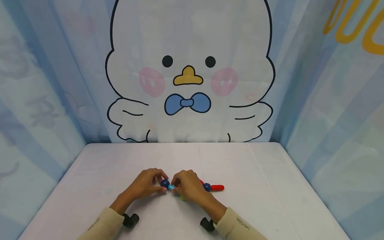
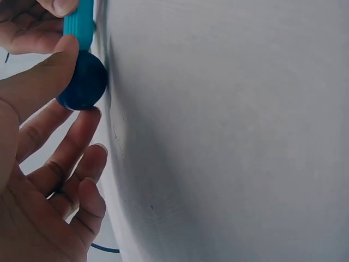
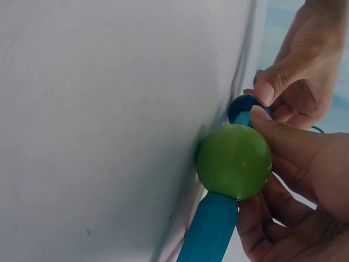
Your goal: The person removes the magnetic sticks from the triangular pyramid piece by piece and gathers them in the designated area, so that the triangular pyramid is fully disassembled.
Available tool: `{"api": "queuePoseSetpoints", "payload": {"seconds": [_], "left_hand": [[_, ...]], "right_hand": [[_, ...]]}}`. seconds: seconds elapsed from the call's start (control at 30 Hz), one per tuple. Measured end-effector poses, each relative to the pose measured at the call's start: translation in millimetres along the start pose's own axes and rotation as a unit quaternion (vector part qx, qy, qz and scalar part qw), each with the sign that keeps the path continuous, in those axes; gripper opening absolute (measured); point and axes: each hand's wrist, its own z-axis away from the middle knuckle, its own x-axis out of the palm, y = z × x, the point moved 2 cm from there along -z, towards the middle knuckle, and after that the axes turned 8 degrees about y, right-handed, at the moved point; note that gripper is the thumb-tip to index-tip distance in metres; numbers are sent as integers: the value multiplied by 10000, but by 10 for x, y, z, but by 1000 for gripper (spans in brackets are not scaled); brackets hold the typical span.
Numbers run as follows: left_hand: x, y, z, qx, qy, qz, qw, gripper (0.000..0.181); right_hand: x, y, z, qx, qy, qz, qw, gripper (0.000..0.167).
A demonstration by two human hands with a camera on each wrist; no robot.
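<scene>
Low over the table, my left hand (image 1: 146,183) pinches a dark blue ball (image 1: 165,183) between thumb and fingertips. A short light blue rod (image 2: 79,26) meets that ball, and my right hand (image 1: 188,186) pinches the rod with thumb and fingers. In the right wrist view a glossy green ball (image 3: 234,162) sits at the rod's near end, beside my right fingers. A second blue rod (image 3: 210,226) runs on from the green ball toward the bottom edge. My right hand mostly covers the green ball in the head view.
Right of my right hand, another dark blue ball (image 1: 207,187) joins a red rod (image 1: 217,187); more red shows behind it, partly hidden by the hand. All lie on the white-covered table (image 1: 255,170). A curtain with a cartoon bird (image 1: 189,40) stands behind.
</scene>
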Motion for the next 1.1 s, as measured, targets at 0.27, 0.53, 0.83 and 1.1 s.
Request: {"api": "queuePoseSetpoints", "payload": {"seconds": [0.27, 0.53, 0.83, 1.1], "left_hand": [[26, 1, -12, -7, -44, -59, 10000, 29], [28, -2, -6, 59, -132, 122, 9998, 28], [15, 1, 20, -143, 81, -164, 9997, 31], [-18, 20, 58, -208, 80, -326, 9992, 33]], "right_hand": [[1, 12, 2, -65, -30, -32, 10000, 12], [-10, 28, 0, -156, -40, -29, 9999, 11], [7, 35, 14, -166, -154, 31, 9997, 11], [3, 48, 23, -163, -122, -42, 9998, 12]]}}
